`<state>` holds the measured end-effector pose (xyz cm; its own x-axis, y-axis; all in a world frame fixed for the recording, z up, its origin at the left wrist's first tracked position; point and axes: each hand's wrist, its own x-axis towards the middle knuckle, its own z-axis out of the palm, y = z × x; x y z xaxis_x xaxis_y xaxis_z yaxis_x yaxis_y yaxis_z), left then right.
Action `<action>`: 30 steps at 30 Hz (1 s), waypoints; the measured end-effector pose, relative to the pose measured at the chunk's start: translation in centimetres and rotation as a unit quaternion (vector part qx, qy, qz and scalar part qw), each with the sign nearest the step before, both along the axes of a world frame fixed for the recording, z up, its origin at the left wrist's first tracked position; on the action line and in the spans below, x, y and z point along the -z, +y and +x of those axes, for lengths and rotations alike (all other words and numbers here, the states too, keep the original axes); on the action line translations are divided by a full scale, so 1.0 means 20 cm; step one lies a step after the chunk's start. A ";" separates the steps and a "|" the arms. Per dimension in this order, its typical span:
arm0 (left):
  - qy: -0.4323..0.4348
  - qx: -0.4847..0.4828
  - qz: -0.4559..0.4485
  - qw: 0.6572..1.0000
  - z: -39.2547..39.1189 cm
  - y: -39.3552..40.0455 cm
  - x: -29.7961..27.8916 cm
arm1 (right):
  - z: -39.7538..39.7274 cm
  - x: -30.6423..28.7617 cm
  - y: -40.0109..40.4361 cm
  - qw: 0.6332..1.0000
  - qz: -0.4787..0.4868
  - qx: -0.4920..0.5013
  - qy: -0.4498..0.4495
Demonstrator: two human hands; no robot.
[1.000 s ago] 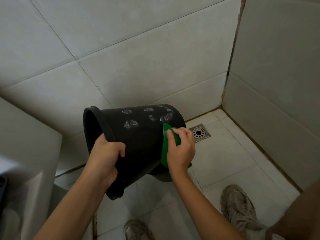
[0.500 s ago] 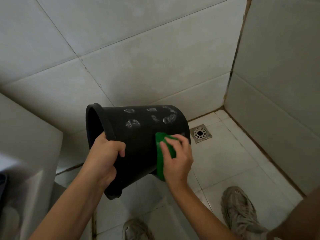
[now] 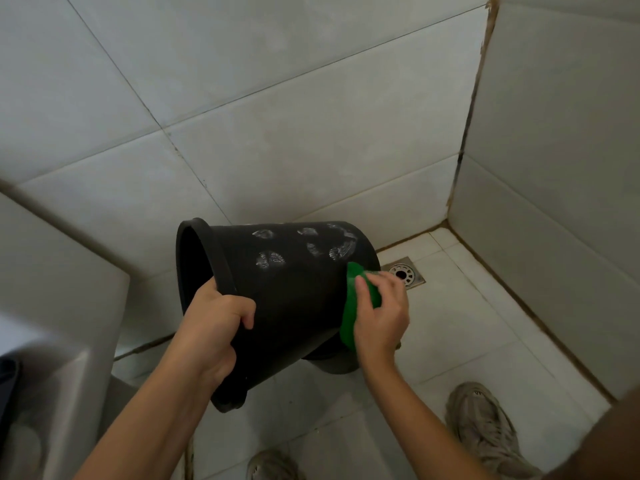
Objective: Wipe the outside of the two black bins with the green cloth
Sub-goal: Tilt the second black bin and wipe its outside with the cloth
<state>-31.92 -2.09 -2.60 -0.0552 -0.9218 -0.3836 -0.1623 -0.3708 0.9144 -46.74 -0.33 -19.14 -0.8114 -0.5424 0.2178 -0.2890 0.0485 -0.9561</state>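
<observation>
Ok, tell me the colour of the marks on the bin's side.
Whitish-grey smudges on the black bin, clearest in the head view.

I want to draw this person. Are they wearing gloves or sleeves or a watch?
No gloves. Both the left hand and the right hand are bare. The forearms are bare too, with no sleeves, and there is no watch, ring or bracelet in view.

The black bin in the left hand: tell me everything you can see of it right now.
The black bin looks like matte plastic, round and tapered, with a thick rolled rim. It is held tipped on its side, mouth facing left, base toward the floor drain. Whitish smudges mark its upper wall. The left hand grips the rim; the right hand presses the green cloth against the wall near the base.
</observation>
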 end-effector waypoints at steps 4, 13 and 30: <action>-0.016 -0.007 0.006 1.000 -0.01 0.02 0.00 | 0.02 0.05 0.02 0.997 -0.024 -0.054 0.059; -0.017 0.003 0.014 1.000 -0.06 0.03 -0.02 | -0.03 0.03 0.00 1.000 0.019 0.012 -0.005; -0.062 0.027 -0.009 0.998 -0.13 0.07 -0.03 | 0.09 -0.04 0.03 0.994 0.046 0.002 -0.103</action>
<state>-34.62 -0.77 -2.03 -0.0583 -0.9256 -0.3740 -0.2934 -0.3422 0.8927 -44.97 0.28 -18.35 -0.8357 -0.5492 -0.0037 -0.0865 0.1384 -0.9866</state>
